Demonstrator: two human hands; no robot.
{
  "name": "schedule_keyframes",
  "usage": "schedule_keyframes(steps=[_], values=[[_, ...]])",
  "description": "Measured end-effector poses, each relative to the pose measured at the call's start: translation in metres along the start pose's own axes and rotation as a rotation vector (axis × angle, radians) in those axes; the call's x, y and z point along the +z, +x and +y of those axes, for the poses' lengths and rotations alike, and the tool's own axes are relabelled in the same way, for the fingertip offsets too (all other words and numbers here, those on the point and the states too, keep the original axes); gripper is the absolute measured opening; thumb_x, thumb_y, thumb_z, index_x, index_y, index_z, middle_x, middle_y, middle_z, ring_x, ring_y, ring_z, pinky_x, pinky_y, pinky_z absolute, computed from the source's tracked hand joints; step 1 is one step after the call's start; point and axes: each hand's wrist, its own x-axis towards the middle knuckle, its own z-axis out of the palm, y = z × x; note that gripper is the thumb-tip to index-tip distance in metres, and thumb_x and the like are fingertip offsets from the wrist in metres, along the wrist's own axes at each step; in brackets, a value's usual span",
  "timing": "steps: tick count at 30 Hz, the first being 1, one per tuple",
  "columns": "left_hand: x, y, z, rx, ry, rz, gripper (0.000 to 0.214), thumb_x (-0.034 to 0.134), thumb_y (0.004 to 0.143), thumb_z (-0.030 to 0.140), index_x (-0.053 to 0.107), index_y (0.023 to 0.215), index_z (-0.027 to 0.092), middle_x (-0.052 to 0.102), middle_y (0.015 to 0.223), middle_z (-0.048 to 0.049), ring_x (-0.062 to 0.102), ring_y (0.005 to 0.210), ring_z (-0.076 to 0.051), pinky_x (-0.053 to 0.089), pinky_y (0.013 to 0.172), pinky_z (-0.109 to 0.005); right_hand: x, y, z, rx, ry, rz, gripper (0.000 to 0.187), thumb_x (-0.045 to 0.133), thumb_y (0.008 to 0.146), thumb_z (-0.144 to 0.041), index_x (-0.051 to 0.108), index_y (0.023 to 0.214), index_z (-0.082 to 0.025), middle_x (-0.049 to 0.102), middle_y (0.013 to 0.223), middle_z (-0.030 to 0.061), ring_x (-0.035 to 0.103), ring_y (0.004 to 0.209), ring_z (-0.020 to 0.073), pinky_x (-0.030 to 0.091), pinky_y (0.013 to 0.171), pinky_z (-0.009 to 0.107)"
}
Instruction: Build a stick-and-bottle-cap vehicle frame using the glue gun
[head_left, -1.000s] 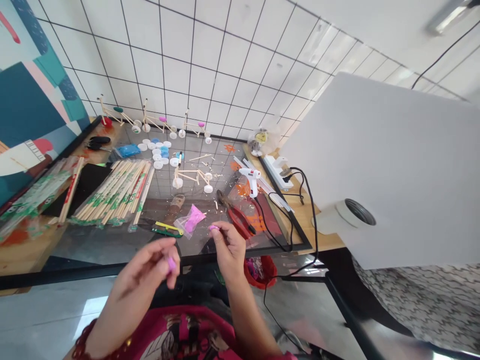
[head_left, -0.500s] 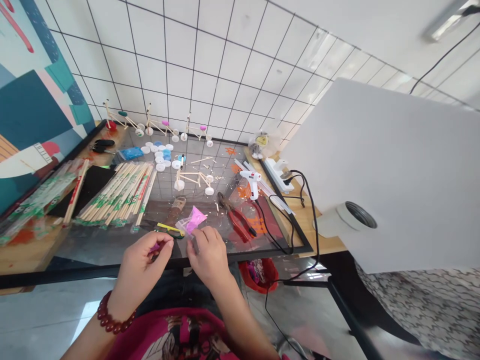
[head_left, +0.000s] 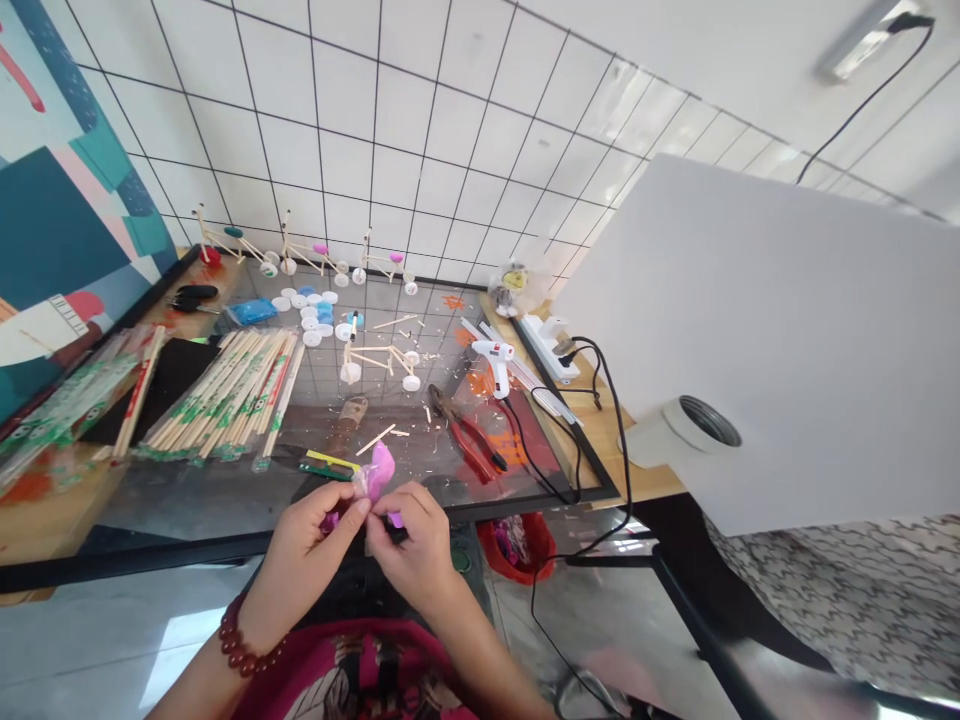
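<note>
Just past the table's front edge, my left hand (head_left: 311,545) and my right hand (head_left: 416,550) meet fingertip to fingertip. Both pinch the clear plastic bag of purple clay (head_left: 381,468), which sticks up between them. More purple shows behind my left fingers and beside my right fingertips; whether it is loose clay or part of the bag I cannot tell. Beyond my left hand lie a yellow-and-green cutter (head_left: 330,465) and a thin stick (head_left: 375,440). Farther back stands a small tricycle model (head_left: 382,358) made of sticks, with white round wheels.
Bagged chopsticks (head_left: 217,395) lie at left. Three more stick models (head_left: 311,253) line the wall near round caps (head_left: 319,315) and a blue packet (head_left: 253,311). Red-handled pliers (head_left: 476,445), a glue gun (head_left: 495,362) and a power strip (head_left: 551,347) are at right. Below hangs a red bin (head_left: 544,565).
My hands have come together, with the purple clay bag drawn back toward me between them. A thin stick behind the bag has come into view. The camera view has shifted slightly.
</note>
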Motion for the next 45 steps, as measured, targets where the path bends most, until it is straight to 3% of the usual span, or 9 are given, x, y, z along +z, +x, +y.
schedule_keyframes(steps=[3, 7, 14, 19, 23, 29, 35, 41, 45], values=[[-0.001, 0.002, 0.002, -0.013, -0.088, -0.041, 0.027, 0.064, 0.087, 0.045, 0.073, 0.082, 0.02, 0.073, 0.078, -0.0022, 0.065, 0.07, -0.017, 0.052, 0.065, -0.024, -0.003, 0.003, -0.002, 0.033, 0.084, -0.046, 0.009, 0.061, 0.088, -0.015, 0.064, 0.082, -0.021, 0.065, 0.076, 0.0017, 0.061, 0.069, 0.0131, 0.051, 0.064, 0.024], [-0.001, 0.003, 0.005, -0.053, -0.152, -0.074, 0.032, 0.063, 0.087, 0.047, 0.073, 0.075, 0.02, 0.065, 0.067, -0.0007, 0.053, 0.057, -0.014, 0.046, 0.054, -0.023, -0.009, 0.006, -0.004, 0.094, 0.189, -0.075, 0.01, 0.062, 0.088, -0.016, 0.065, 0.079, -0.02, 0.064, 0.075, 0.0013, 0.061, 0.07, 0.0134, 0.051, 0.065, 0.024], [0.002, 0.002, 0.004, -0.068, -0.129, -0.011, 0.029, 0.066, 0.085, 0.046, 0.071, 0.073, 0.02, 0.059, 0.06, 0.0022, 0.045, 0.052, -0.011, 0.04, 0.051, -0.022, -0.011, 0.005, -0.003, 0.153, 0.232, -0.054, 0.01, 0.062, 0.088, -0.017, 0.064, 0.08, -0.02, 0.062, 0.075, 0.0006, 0.058, 0.07, 0.013, 0.048, 0.066, 0.025], [0.003, -0.001, -0.002, 0.024, -0.036, -0.02, 0.028, 0.064, 0.088, 0.041, 0.07, 0.072, 0.019, 0.063, 0.065, 0.0013, 0.053, 0.058, -0.011, 0.043, 0.056, -0.021, -0.013, 0.006, -0.003, 0.275, 0.255, 0.005, 0.015, 0.06, 0.089, -0.017, 0.06, 0.074, -0.02, 0.056, 0.07, -0.0025, 0.052, 0.065, 0.0111, 0.043, 0.062, 0.023], [0.009, -0.004, -0.005, 0.123, 0.043, 0.042, 0.027, 0.063, 0.089, 0.034, 0.066, 0.067, 0.019, 0.055, 0.06, 0.0035, 0.046, 0.053, -0.009, 0.038, 0.052, -0.02, -0.01, 0.007, 0.0, 0.351, 0.196, 0.036, 0.013, 0.061, 0.085, -0.015, 0.06, 0.073, -0.02, 0.055, 0.069, -0.0035, 0.051, 0.063, 0.0101, 0.042, 0.061, 0.022], [0.018, -0.005, -0.001, 0.29, 0.157, 0.066, 0.024, 0.062, 0.091, 0.023, 0.064, 0.067, 0.018, 0.054, 0.061, 0.0042, 0.048, 0.053, -0.008, 0.038, 0.053, -0.018, -0.009, 0.006, 0.0, 0.196, 0.017, 0.11, 0.016, 0.059, 0.081, -0.008, 0.065, 0.09, -0.02, 0.062, 0.084, 0.0019, 0.061, 0.076, 0.0137, 0.05, 0.068, 0.024], [0.017, -0.002, -0.002, 0.339, 0.15, 0.06, 0.022, 0.062, 0.091, 0.021, 0.068, 0.07, 0.019, 0.06, 0.062, 0.0035, 0.054, 0.055, -0.008, 0.041, 0.054, -0.017, -0.03, 0.01, -0.011, -0.032, 0.08, -0.208, 0.03, 0.052, 0.084, -0.008, 0.07, 0.103, -0.022, 0.067, 0.085, 0.0039, 0.06, 0.073, 0.015, 0.05, 0.068, 0.026], [0.019, -0.003, -0.006, 0.36, 0.168, 0.069, 0.021, 0.061, 0.092, 0.02, 0.068, 0.073, 0.019, 0.061, 0.064, 0.0027, 0.056, 0.056, -0.009, 0.043, 0.056, -0.017, -0.036, 0.012, -0.015, 0.055, -0.141, -0.28, 0.03, 0.047, 0.086, -0.013, 0.073, 0.1, -0.02, 0.058, 0.074, 0.0023, 0.053, 0.064, 0.0154, 0.042, 0.061, 0.027], [0.022, -0.004, -0.009, 0.369, 0.175, 0.057, 0.02, 0.062, 0.092, 0.019, 0.069, 0.073, 0.018, 0.061, 0.063, 0.0027, 0.055, 0.054, -0.008, 0.043, 0.055, -0.017, -0.036, 0.015, -0.022, 0.212, -0.215, -0.358, 0.029, 0.046, 0.086, -0.015, 0.069, 0.104, -0.016, 0.056, 0.079, 0.0039, 0.054, 0.07, 0.0176, 0.043, 0.063, 0.028]])
